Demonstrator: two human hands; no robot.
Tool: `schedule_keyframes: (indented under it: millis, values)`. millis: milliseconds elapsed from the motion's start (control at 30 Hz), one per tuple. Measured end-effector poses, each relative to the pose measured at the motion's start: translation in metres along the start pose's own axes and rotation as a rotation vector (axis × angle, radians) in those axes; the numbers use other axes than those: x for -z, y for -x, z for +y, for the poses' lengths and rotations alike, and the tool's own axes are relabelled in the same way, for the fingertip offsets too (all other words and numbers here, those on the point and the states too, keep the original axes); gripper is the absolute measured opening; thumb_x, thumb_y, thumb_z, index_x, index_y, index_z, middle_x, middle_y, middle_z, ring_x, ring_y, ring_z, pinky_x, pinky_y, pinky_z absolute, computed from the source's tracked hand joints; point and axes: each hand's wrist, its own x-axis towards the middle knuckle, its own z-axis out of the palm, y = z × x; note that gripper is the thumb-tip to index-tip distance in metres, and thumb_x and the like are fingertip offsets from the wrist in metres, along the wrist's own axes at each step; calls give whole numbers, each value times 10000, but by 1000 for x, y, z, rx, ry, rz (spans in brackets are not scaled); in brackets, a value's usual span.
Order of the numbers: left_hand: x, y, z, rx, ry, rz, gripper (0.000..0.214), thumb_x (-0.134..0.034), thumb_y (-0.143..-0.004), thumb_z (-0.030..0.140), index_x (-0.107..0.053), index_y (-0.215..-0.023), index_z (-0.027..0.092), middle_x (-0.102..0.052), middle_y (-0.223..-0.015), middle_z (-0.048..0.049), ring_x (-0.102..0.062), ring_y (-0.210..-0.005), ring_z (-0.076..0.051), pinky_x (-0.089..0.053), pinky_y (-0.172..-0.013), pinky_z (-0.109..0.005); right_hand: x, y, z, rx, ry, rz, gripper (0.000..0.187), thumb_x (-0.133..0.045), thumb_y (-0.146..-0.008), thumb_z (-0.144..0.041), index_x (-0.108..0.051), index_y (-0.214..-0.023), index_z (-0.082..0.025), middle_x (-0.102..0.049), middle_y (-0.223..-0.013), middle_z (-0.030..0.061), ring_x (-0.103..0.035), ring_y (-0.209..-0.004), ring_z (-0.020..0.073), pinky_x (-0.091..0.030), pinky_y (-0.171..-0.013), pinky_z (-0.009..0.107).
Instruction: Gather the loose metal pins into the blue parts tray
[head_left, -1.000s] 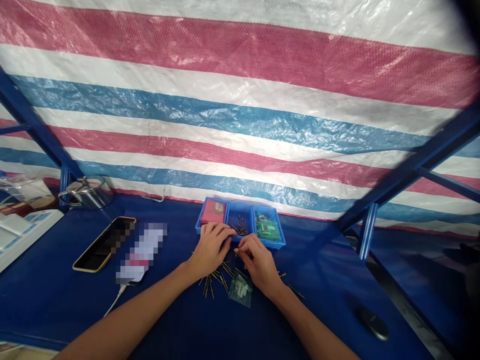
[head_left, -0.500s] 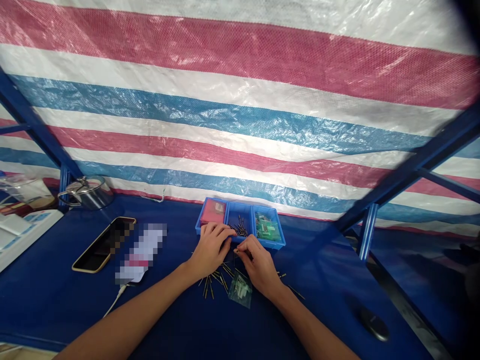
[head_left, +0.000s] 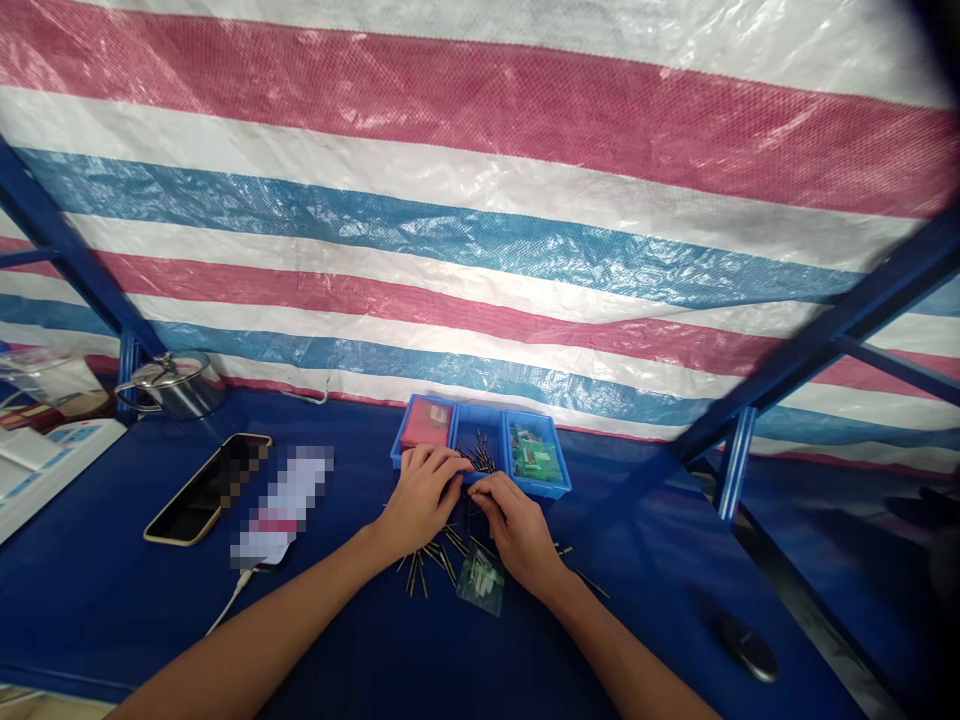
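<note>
A blue three-compartment bin [head_left: 556,489] stands at the back of the table. Its middle compartment holds several thin drill bits [head_left: 482,456], dark with brass-coloured parts. My left hand [head_left: 422,497] lies at the bin's front edge, fingers bent and closed together; what they hold, if anything, is hidden. Just right of it, my right hand [head_left: 517,522] pinches thumb and forefinger together, a thin dark drill bit partly showing below the fingertips. Under and between my hands, more loose drill bits [head_left: 417,575] spread over the table beside a small clear bag [head_left: 481,580] with pale pieces inside.
The bin's left compartment holds a red packet [head_left: 427,426], the right one green-tinted bags [head_left: 535,455]. Two phones, one a black-screened phone [head_left: 206,492], lie left, near a lidded metal cup [head_left: 180,385]. A computer mouse [head_left: 748,647] sits right. Striped sheeting [head_left: 480,240] hangs behind.
My right fingertips have shifted slightly, and the small bright spot at them no longer shows. My left hand keeps its place at the bin's edge.
</note>
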Motion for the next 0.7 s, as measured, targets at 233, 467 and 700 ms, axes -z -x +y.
schedule_keyframes:
  millis: [233, 467, 700]
  values:
    - [0, 0, 0, -4, 1, 1, 248, -513, -1068, 157, -648, -1241, 272, -688, -1245, -53, -551, -1138, -261, -404, -934, -440, 2, -1, -2, 29, 23, 42, 338, -382, -1144, -276, -674, -1310, -307, -699, -1115, 67, -717, -850, 194, -582, -655, 286]
    - [1, 0, 1, -4, 9, -6, 254, -495, -1077, 168, -653, -1240, 281, -692, -1241, -44, -554, -1132, -258, -408, -935, -440, -1, 3, 4, -104, -33, 121, 253, -437, -1130, -337, -570, -1339, -286, -735, -1058, 41, -739, -806, 190, -564, -596, 269]
    - [1, 0, 1, -2, 4, 2, 258, -489, -1076, 165, -658, -1230, 284, -694, -1244, -46, -558, -1142, -262, -403, -940, -443, 0, 4, 2, -173, -114, 233, 170, -498, -1101, -377, -495, -1229, -265, -749, -1013, 40, -727, -730, 191, -539, -575, 272]
